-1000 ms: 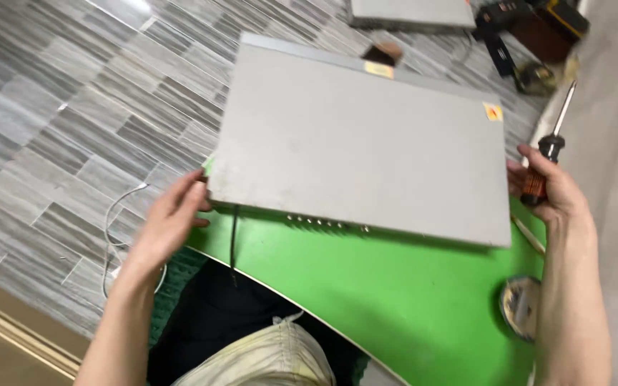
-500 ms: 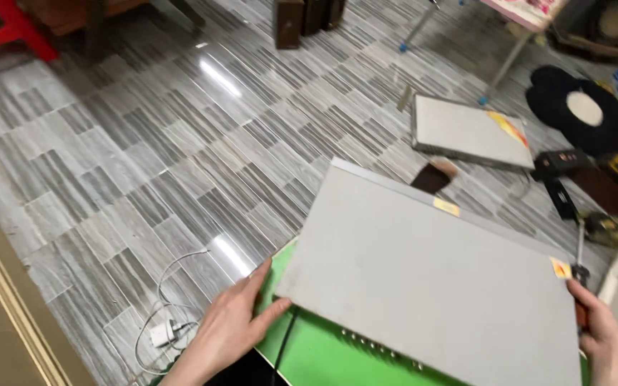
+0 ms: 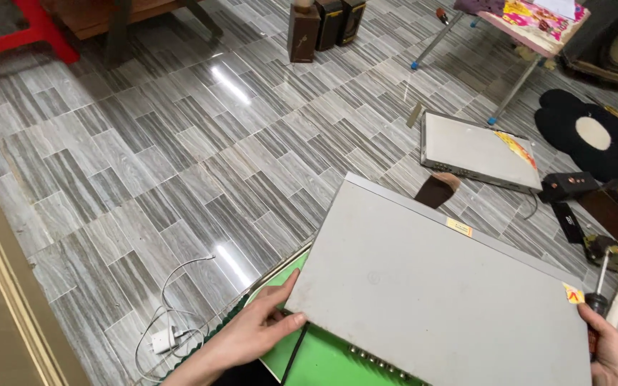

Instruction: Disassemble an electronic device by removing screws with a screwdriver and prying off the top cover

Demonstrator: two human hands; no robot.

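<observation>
Grey case (image 3: 438,293) sits flat on the green table (image 3: 323,361), left hand (image 3: 255,332) clamped on its near-left corner, thumb on top. Right hand (image 3: 613,354) at the right corner, wrapped round a screwdriver (image 3: 596,304). Versus before: hands unchanged, view tilted up, more floor showing.

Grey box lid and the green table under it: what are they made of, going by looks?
Grey box: looks like painted sheet metal, matte, with flat thin panels and crisp folded edges. Green table: probably plastic or laminate, with uniform bright colour and a slight sheen. Neither can be confirmed from this view.
</observation>
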